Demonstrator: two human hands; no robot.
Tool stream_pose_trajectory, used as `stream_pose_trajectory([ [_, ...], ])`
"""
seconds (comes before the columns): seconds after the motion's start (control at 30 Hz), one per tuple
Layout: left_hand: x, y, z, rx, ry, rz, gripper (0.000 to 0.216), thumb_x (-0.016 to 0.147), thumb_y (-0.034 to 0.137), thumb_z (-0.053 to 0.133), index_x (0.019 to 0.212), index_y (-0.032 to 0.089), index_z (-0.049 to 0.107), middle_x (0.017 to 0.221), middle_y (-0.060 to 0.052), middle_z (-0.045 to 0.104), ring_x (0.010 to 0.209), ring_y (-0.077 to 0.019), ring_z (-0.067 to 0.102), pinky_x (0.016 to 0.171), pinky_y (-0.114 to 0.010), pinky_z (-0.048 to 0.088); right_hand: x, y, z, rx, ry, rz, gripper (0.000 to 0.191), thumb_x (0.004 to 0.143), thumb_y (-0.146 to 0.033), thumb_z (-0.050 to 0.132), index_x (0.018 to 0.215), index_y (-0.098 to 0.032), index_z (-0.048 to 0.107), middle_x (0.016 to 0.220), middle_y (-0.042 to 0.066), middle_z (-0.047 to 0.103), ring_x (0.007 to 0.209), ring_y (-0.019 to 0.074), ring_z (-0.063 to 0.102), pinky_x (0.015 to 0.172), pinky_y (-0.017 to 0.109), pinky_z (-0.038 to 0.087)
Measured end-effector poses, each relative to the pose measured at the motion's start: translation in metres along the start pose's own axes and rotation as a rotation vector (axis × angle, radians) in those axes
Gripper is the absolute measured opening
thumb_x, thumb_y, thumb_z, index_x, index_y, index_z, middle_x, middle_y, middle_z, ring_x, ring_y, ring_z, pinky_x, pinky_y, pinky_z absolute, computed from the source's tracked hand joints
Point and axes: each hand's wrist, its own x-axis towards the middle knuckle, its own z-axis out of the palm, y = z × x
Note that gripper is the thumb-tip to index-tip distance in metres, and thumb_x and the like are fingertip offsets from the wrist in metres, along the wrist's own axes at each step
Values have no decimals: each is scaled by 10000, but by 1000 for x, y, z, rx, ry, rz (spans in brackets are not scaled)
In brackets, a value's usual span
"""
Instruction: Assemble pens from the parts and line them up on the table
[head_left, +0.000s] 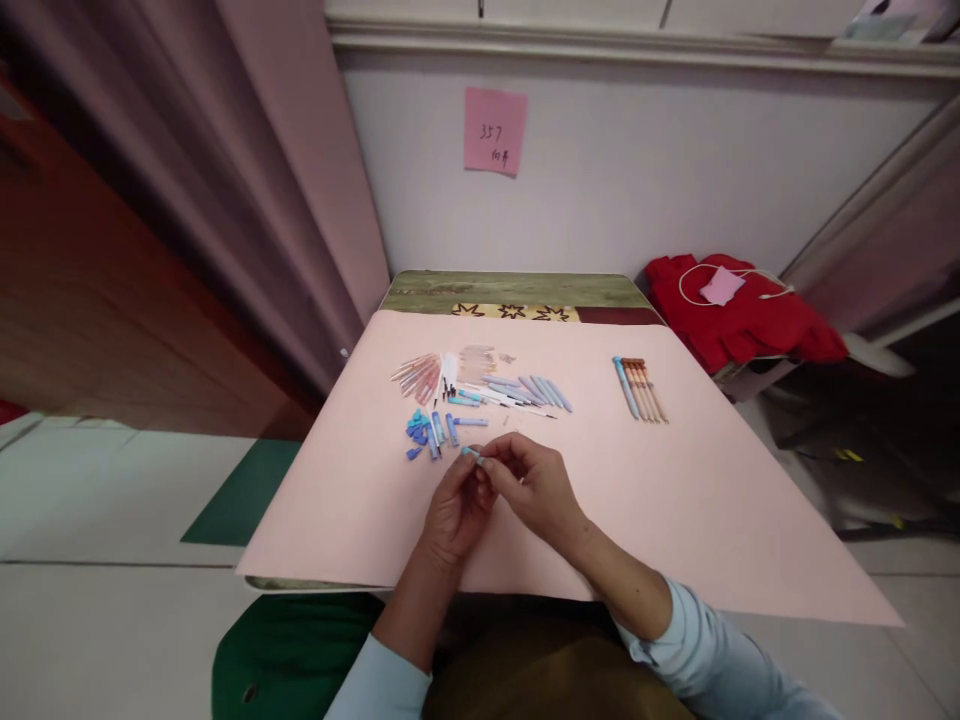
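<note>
My left hand (456,508) and my right hand (531,482) meet over the near middle of a pink sheet (675,500) that covers a small table. Both have their fingers pinched together on a small light-blue pen part (472,454) held between them. Just beyond the hands lies a spread of pen parts: blue caps and barrels (427,432), orange and clear tubes (420,374), thin white refills (450,375) and pale blue barrels (536,390). Further right, a row of assembled pens (640,388) lies side by side.
A pink sticky note (494,130) hangs on the wall behind. A red cloth (742,315) with a white cord lies on a seat to the right. A curtain (247,180) hangs at left. A green mat (240,495) lies on the floor.
</note>
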Motion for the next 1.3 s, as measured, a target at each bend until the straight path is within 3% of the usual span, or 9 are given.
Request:
stream_pose_trajectory([
  [0.1,-3,1,3,-34,6,25,70,860,75,593,874,101,657,722,-33,663,584,-81,630,561,-149,539,2,4,-10,-53,-10,-35,203,842,-400,641,941,-225,666,699,1,683,624,152,647,601,270,529],
  [0.2,-6,4,6,-39,28,7,187,948,101,467,914,102,651,826,-76,699,610,-85,646,578,-167,568,20,8,-45,-157,114,-69,262,825,-438,644,949,-211,686,725,14,684,627,156,625,599,274,505],
  [0.33,-1,1,16,-102,110,-3,295,1002,106,346,938,93,634,860,-91,707,606,-61,655,572,-126,564,60,13,-105,-655,321,-64,172,806,-360,626,811,-230,738,714,10,694,657,164,599,641,280,434],
  [0.43,11,-6,28,-147,124,-3,288,1011,114,341,957,82,622,840,-88,702,616,-59,666,583,-117,565,83,17,-131,-893,389,-19,183,815,-333,597,811,-242,756,767,18,712,697,168,611,666,282,405],
  [0.7,40,-10,33,-202,161,38,278,1013,115,347,972,86,621,795,-58,685,579,-48,659,565,-101,558,75,47,-114,-1117,172,15,158,819,-336,623,883,-288,759,904,1,719,788,161,620,638,266,349],
  [0.87,43,-12,32,-186,136,31,308,1023,154,340,940,91,630,742,-46,657,563,-48,650,541,-97,548,72,47,-108,-1254,153,-35,219,852,-248,531,764,-240,732,824,32,705,737,157,606,570,267,282],
  [1.03,44,-14,30,-146,124,46,297,1016,174,371,925,108,646,765,-52,681,585,-69,664,544,-127,562,68,30,-120,-1089,170,-35,127,779,-288,594,704,-224,674,730,6,682,641,147,573,568,255,305],
  [1.13,45,-16,29,-108,87,55,269,1006,182,410,905,113,650,924,-89,726,666,-95,698,603,-166,591,65,30,-123,-756,118,33,160,785,-355,608,715,-220,661,632,-9,645,558,136,537,551,248,351],
  [1.3,43,-16,29,-108,27,-12,254,1002,175,431,924,79,653,1177,-165,691,814,-112,725,686,-155,593,63,39,-111,-298,-3,89,228,803,-424,637,816,-198,658,659,7,642,570,130,517,533,237,378],
])
